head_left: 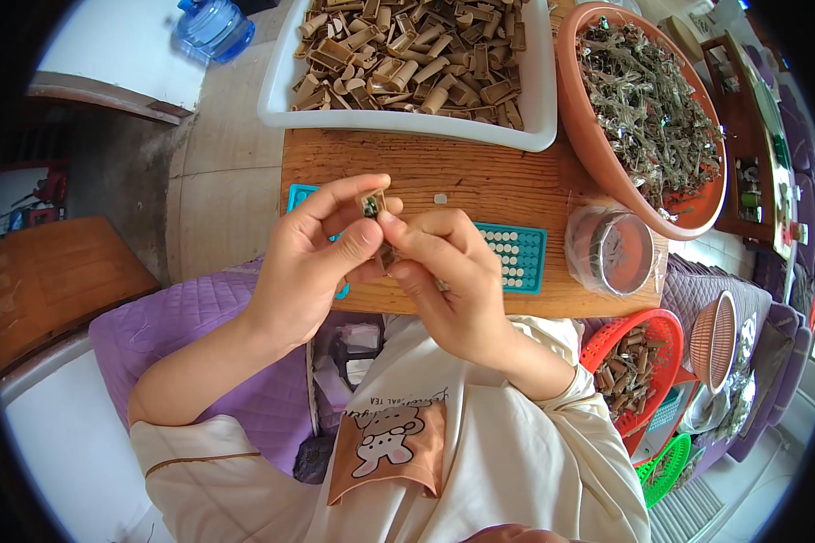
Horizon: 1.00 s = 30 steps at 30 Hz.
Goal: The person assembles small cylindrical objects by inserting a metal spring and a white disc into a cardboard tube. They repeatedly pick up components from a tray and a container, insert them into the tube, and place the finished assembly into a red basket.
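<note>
In front of my chest, above the wooden table, both hands meet at a small tan plastic casing with a dark green part inside. My left hand grips the casing between thumb and fingers. My right hand is closed too, its thumb and forefinger pressed to the casing's lower end; something small and clear seems to show below its fingertips, too little to name. Behind the hands lies a teal tray with rows of white round pieces, its middle hidden by them. A small pale piece lies on the table beyond.
A white bin of tan casings stands at the back. To its right is an orange basin of tangled wired parts. A round container in clear plastic sits at the right edge. A red basket with brown casings is lower right.
</note>
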Available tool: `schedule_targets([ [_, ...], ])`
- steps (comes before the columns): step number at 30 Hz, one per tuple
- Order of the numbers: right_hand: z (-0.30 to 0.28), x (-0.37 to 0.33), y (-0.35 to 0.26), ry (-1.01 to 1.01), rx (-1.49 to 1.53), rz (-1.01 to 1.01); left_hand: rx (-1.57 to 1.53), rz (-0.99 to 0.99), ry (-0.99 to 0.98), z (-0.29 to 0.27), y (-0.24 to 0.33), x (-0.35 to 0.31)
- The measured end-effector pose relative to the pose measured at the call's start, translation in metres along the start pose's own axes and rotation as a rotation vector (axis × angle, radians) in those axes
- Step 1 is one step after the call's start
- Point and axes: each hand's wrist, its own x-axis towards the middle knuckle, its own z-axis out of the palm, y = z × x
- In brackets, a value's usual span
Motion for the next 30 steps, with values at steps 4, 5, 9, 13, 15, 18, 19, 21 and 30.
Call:
schedule_targets([
  [4,0.008,-0.001,0.003,-0.047,-0.031,-0.01,-0.157,-0.096,0.024,0.001,0.003,0.001],
  [5,0.01,-0.001,0.003,-0.051,-0.04,0.0,-0.169,-0.115,0.029,0.0,0.003,0.002],
  [9,0.012,-0.002,0.01,-0.041,-0.027,0.018,-0.139,-0.142,0.021,-0.005,0.003,0.004],
  [13,0.011,-0.003,0.008,-0.013,-0.023,0.05,0.06,-0.061,0.016,0.0,0.002,0.0],
  [15,0.012,-0.004,0.011,-0.016,-0.078,-0.02,0.116,-0.018,0.044,0.002,0.001,-0.001],
  [18,0.013,-0.007,0.016,-0.009,-0.128,-0.095,0.164,0.023,0.042,0.003,0.001,-0.001],
  [19,0.015,-0.008,0.016,0.002,-0.124,-0.093,0.175,0.032,0.036,0.003,0.001,-0.001],
  [21,0.016,-0.009,0.016,0.012,-0.114,-0.079,0.173,0.023,0.052,0.003,0.0,-0.001],
  [30,0.017,-0.01,0.016,0.101,0.012,0.073,0.145,-0.021,0.088,0.0,0.001,0.001],
])
